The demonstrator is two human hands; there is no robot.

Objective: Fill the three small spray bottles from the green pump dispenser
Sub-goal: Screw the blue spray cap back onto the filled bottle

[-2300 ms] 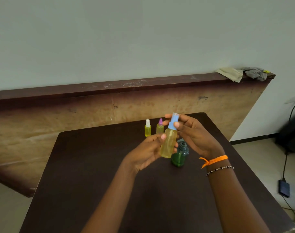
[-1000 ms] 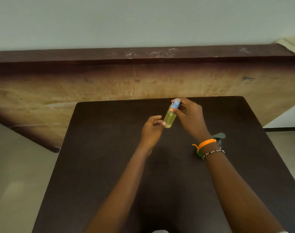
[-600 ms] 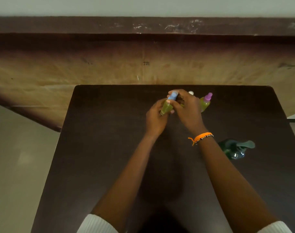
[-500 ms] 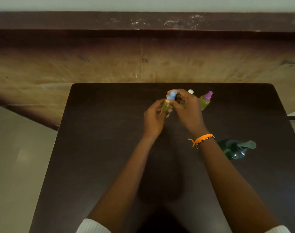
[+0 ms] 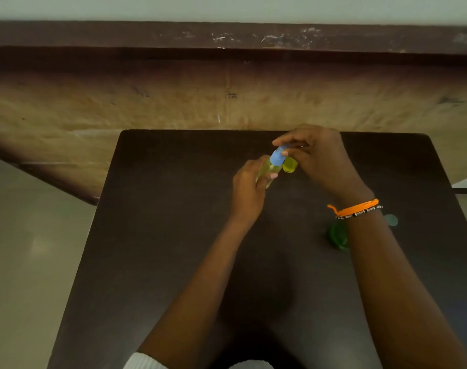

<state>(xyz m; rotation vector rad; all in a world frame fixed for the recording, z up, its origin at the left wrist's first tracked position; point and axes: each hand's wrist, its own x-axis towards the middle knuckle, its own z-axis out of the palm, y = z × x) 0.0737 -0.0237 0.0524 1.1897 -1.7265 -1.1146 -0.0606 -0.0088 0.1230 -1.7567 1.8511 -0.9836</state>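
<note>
My left hand [image 5: 249,189] grips the body of a small yellow-green spray bottle [image 5: 270,169], tilted above the dark table [image 5: 173,235]. My right hand [image 5: 321,155] pinches its blue spray cap [image 5: 277,157] with thumb and fingertips. A second small bottle of yellow liquid [image 5: 290,165] stands right behind it, its top hidden under my right hand. The third small bottle is out of sight. The green pump dispenser [image 5: 336,235] stands on the table to the right, mostly hidden by my right forearm, and only the tip of its spout [image 5: 391,220] shows.
A worn wooden panel with a dark ledge [image 5: 227,35] rises just behind the table's far edge. Pale floor [image 5: 27,249] lies to the left of the table.
The view has shifted, and my right forearm now covers most of the dispenser. The purple-capped bottle is now hidden behind my right hand. Both hands still hold the blue-capped bottle.
</note>
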